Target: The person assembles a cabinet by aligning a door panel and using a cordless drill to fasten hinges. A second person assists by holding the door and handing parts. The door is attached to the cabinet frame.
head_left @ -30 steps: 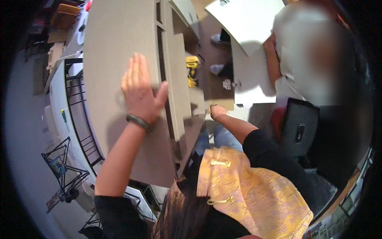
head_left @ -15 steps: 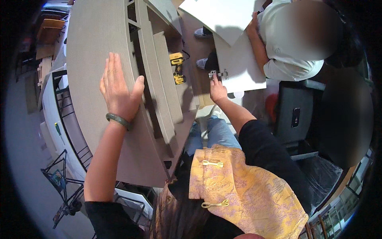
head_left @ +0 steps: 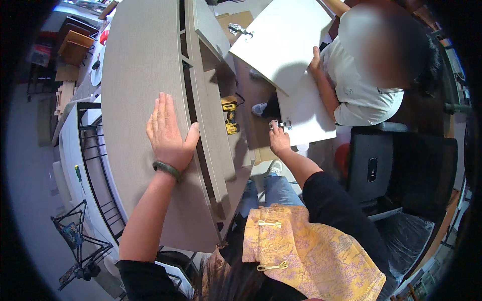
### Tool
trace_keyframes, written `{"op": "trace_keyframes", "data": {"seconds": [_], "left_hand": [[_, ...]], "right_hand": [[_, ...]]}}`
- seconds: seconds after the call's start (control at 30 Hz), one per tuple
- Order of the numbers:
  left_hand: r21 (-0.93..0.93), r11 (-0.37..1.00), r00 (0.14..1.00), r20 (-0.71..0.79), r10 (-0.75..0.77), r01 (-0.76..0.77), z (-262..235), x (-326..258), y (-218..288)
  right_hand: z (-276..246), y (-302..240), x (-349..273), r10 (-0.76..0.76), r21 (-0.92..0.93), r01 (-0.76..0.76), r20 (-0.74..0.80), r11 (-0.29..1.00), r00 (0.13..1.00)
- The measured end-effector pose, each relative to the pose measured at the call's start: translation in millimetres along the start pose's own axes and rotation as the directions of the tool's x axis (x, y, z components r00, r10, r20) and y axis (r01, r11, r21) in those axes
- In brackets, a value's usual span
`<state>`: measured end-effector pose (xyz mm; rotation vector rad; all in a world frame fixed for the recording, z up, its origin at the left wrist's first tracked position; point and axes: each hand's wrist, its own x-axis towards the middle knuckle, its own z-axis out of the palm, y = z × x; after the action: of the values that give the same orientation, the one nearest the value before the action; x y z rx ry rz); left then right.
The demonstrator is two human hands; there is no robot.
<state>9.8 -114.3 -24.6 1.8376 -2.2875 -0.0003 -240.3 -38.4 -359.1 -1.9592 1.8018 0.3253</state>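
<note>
My left hand lies flat on the wood-grained, grey-brown cabinet, its fingers stretched out and a dark bangle at the wrist. Off to the right, my right hand has its fingers closed on a metal hinge at the edge of a lower white panel. An upper white panel overlaps it and carries another hinge at its far left corner. A co-worker in a white shirt sits across from me, one hand at the panels' edge.
A yellow and black power drill lies by the cabinet's open side. On the far left, a green-handled screwdriver rests on a white surface. A black chair with a phone on it stands at right.
My view has shifted, so the cabinet and both hands sit lower in it. The upper panel's hinge has come into sight. My left hand still rests on the cabinet, my right still at the hinge.
</note>
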Motion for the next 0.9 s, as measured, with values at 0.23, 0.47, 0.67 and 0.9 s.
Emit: {"op": "trace_keyframes", "data": {"seconds": [0.23,0.47,0.67,0.9], "left_hand": [[0.026,1.000,1.000,0.024,0.015,-0.016,0.6,-2.7,-2.4],[0.092,0.996,0.998,0.059,-0.017,0.012,0.0,-0.2,-1.2],[0.107,0.994,1.000,0.023,-0.005,0.002,3.3,-0.9,-4.3],[0.125,0.991,0.998,-0.050,0.047,-0.040,15.4,0.2,-13.9]], "right_hand": [[0.4,-1.5,-3.3,0.031,0.037,-0.032,0.027,0.999,0.999],[2.2,4.6,-14.5,-0.005,0.100,-0.016,0.206,0.995,0.978],[22.3,6.0,-77.8,-0.046,0.149,0.004,0.284,0.989,0.958],[50.3,19.3,-179.1,-0.058,0.158,-0.015,0.446,0.987,0.893]]}}
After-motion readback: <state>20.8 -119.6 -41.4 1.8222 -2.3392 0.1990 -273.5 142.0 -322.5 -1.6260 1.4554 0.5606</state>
